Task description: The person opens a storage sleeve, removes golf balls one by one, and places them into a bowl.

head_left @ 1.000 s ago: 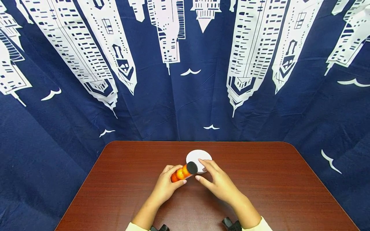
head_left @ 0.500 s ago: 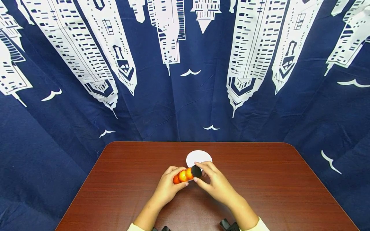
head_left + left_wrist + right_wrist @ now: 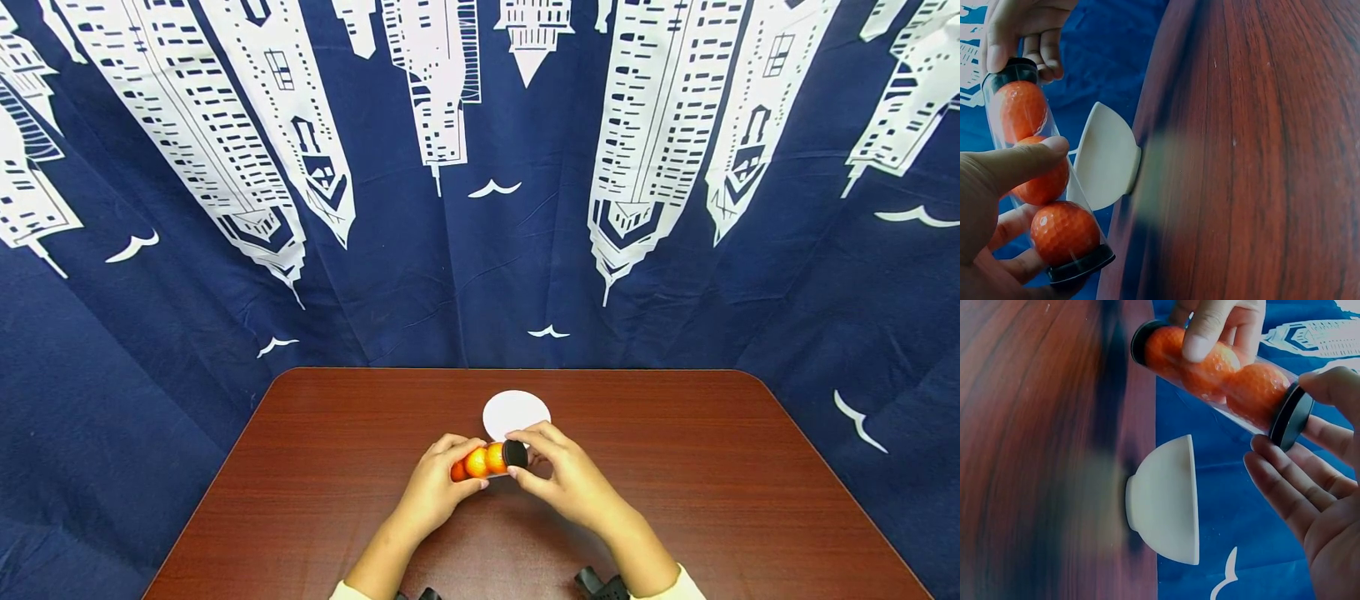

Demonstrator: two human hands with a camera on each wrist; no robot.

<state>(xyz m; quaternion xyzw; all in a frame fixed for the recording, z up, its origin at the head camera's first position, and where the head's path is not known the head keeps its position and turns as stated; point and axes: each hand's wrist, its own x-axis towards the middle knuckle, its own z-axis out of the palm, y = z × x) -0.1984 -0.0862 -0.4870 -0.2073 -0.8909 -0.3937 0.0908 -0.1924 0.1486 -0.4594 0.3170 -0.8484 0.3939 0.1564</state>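
A clear plastic tube (image 3: 1229, 370) holds three orange golf balls (image 3: 1065, 232) in a row and has a black cap at each end. My left hand (image 3: 437, 483) grips the tube around its body, thumb across the middle ball in the left wrist view. With thumb and fingertips, my right hand (image 3: 576, 482) pinches the black cap (image 3: 515, 454) at the right end. The other cap (image 3: 1082, 265) shows beside my left fingers. In the head view the tube lies nearly level, held above the table.
Just beyond the tube, a white bowl (image 3: 1169, 500) stands upright on the brown wooden table (image 3: 337, 442). A blue curtain (image 3: 390, 292) printed with white buildings and birds hangs behind the table's far edge.
The tube has turned closer to level and shifted slightly right. My right hand, apart from the cap one second ago, now pinches it. The bowl has stayed in place.
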